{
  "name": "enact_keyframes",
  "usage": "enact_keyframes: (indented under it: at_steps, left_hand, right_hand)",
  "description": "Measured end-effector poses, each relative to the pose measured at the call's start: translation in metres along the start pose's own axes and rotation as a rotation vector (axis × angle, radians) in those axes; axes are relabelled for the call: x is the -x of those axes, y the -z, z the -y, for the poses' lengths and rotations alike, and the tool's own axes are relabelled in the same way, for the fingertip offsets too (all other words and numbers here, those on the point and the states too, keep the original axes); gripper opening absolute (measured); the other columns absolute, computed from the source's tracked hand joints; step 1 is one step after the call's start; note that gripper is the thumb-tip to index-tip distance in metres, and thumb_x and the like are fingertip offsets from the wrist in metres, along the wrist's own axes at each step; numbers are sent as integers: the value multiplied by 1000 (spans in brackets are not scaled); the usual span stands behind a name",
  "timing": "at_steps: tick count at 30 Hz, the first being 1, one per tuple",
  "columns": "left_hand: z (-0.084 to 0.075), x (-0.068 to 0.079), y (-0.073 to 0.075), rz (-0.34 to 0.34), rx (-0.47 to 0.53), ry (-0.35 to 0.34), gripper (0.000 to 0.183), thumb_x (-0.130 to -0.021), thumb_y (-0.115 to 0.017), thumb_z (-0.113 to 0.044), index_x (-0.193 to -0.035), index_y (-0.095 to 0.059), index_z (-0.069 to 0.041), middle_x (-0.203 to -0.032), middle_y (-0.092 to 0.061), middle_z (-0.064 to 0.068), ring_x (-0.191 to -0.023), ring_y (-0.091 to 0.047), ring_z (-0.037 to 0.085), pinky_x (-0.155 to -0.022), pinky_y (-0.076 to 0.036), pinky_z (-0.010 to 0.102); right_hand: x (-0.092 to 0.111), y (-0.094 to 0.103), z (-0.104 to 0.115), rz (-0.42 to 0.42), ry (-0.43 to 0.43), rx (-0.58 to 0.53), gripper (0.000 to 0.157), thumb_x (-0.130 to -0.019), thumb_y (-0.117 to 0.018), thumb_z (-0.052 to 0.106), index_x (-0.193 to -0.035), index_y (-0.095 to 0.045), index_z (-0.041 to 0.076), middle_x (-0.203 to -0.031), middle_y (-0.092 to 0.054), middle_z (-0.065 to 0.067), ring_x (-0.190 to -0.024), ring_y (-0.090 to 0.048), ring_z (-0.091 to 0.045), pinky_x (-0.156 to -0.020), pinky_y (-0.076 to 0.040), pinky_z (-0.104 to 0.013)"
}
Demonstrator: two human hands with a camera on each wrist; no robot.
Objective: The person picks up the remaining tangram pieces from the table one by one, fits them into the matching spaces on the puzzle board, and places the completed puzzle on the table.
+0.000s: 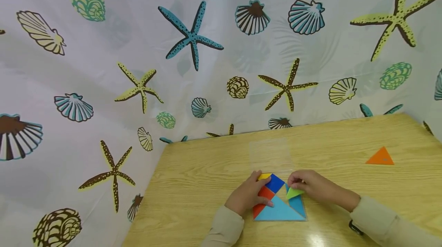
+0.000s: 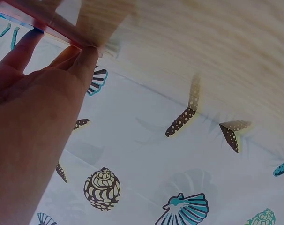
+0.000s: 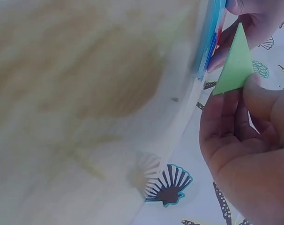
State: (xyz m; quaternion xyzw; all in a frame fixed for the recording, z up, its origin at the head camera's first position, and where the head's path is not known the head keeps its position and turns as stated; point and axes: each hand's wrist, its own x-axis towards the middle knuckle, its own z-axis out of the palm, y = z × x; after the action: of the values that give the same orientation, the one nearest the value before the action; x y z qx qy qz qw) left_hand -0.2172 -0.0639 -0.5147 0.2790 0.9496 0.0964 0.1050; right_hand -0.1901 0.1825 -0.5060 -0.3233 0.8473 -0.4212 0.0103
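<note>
Flat tangram pieces lie together in a shallow square tray (image 1: 280,220) on the table. Among them are a yellow piece (image 1: 265,176), a dark blue square (image 1: 276,183), a red piece (image 1: 266,192), a large light blue triangle (image 1: 278,210) and a blue piece (image 1: 298,204) along the right side. My left hand (image 1: 246,196) rests on the left part of this layout, fingers extended, with thumb over the red and light blue pieces. Between thumb and fingers, my right hand (image 1: 317,186) pinches a light green triangle (image 3: 235,65), tilted up over the tray's right side.
An orange triangle (image 1: 381,157) lies apart on the wooden table (image 1: 207,162), toward the back right. Just behind the tray is a clear, see-through square sheet (image 1: 271,152). A curtain (image 1: 221,55) printed with shells and starfish hangs along the table's back and left.
</note>
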Motion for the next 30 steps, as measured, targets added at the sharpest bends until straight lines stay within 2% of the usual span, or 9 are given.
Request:
enact_keyframes:
  at_steps: [5, 11, 17, 23, 30]
  left_hand:
    - [1, 0, -2, -6, 4, -15, 79, -72, -58, -62, -143, -36, -35, -150, -25, -1, -138, -20, 21, -99, -39, 31]
    - [1, 1, -1, -10, 4, -29, 80, -72, -56, -63, -143, -36, -34, -149, -26, 0, -138, -21, 22, -99, -39, 30]
    - [1, 1, 0, -8, 5, -33, 80, -72, -56, -63, -143, -36, -33, -149, -26, 1, -138, -21, 22, -98, -39, 30]
    - [3, 1, 1, -14, 3, -40, 81, -72, -56, -63, -144, -34, -32, -149, -25, 2, -138, -20, 23, -99, -39, 30]
    - [4, 2, 1, -20, -11, -60, 81, -73, -56, -62, -144, -35, -30, -149, -25, 3, -138, -20, 25, -98, -40, 31]
  right_hand:
    - [-12, -1, 1, 67, 50, 29, 10, -95, -52, 10, -88, -60, 11, -82, -55, 4, -73, -49, -5, -64, -43, -22]
    - [-26, -2, 4, 135, 104, 157, 16, -95, -52, 9, -80, -57, 15, -75, -46, 6, -72, -41, -6, -64, -36, -22]
    - [-33, -5, 5, 161, 156, 184, 18, -93, -54, 8, -77, -57, 15, -74, -46, 5, -72, -41, -8, -64, -35, -21]
    - [-39, -9, 3, 152, 203, 238, 16, -91, -57, 9, -77, -57, 17, -74, -46, 7, -73, -40, -6, -65, -35, -21]
    - [-45, -15, 2, 189, 184, 245, 17, -91, -57, 10, -78, -59, 19, -77, -49, 9, -77, -40, -7, -69, -38, -21]
